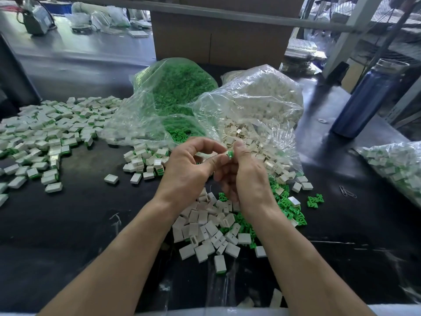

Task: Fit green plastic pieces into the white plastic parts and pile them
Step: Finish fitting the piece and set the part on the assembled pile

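Fingers of the left hand [191,165] and right hand [246,172] are curling tight, pinching one small white part [227,154] between their tips. Its green piece [231,153] is peeking out toward the right thumb; its long axis is too hidden to tell. Below the fingers, loose white parts [205,226] are lying heaped.

Dark, glossy counter [68,224], catching pale daylight in soft reflections. Behind it, a large brown cardboard box [218,39]. Far left, a second grey worktop [75,46] under blurred bags and a small machine [36,19]. At right, grey metal shelving [341,37] stacked with packets, beside a blue bottle [364,99] standing upright.
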`<move>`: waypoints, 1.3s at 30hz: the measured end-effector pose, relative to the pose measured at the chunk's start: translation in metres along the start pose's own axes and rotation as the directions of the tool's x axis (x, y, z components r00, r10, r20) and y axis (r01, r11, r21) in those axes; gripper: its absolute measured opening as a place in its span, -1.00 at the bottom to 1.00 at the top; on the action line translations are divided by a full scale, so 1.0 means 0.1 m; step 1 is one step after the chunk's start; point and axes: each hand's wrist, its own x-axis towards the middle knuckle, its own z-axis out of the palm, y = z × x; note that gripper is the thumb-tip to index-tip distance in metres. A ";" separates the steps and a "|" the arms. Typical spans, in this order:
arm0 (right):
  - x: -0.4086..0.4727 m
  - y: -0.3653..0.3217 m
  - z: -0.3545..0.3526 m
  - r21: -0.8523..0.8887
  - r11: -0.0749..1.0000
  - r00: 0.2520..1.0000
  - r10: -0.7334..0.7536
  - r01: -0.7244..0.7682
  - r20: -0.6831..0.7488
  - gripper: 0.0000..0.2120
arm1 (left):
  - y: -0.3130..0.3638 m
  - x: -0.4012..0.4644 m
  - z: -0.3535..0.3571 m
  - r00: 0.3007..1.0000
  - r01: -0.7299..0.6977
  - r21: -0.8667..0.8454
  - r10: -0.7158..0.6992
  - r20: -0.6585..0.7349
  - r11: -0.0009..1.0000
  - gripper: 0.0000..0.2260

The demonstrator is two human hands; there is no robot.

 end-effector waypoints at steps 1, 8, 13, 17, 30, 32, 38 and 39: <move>0.00 0.00 0.01 0.015 1.000 1.000 0.008 -0.008 0.006 -0.30 | 0.01 0.00 0.01 1.000 -0.001 -0.026 0.002 0.022 1.000 -0.93; -0.01 -0.04 0.07 0.210 0.976 0.998 0.066 -0.064 0.002 -0.44 | 0.09 -0.08 0.10 0.995 0.026 -0.151 -0.011 0.102 0.988 -0.93; -0.02 -0.03 0.09 0.253 0.967 1.000 0.023 -0.019 -0.014 -0.43 | 0.12 -0.10 0.16 0.992 0.057 -0.186 -0.034 0.124 0.981 -0.93; -0.01 0.00 0.10 0.266 0.964 0.998 -0.006 0.025 -0.069 -0.48 | 0.13 -0.11 0.20 0.992 0.075 -0.182 -0.055 0.114 0.980 -0.94; 0.04 0.04 0.17 0.329 0.937 0.981 -0.060 0.120 -0.187 -0.46 | 0.17 -0.14 0.23 0.996 0.079 -0.199 -0.069 0.055 0.977 -0.92; 0.04 0.04 0.18 0.334 0.933 0.980 -0.072 0.132 -0.184 -0.47 | 0.18 -0.15 0.22 0.996 0.082 -0.203 -0.073 0.054 0.976 -0.90; 0.04 0.05 0.19 0.325 0.932 0.977 -0.100 0.158 -0.188 -0.57 | 0.19 -0.16 0.22 0.995 0.094 -0.208 -0.085 0.049 0.974 -0.90; 0.05 0.07 0.19 0.325 0.933 0.976 -0.091 0.152 -0.195 -0.57 | 0.19 -0.16 0.22 0.996 0.090 -0.204 -0.082 0.048 0.975 -0.90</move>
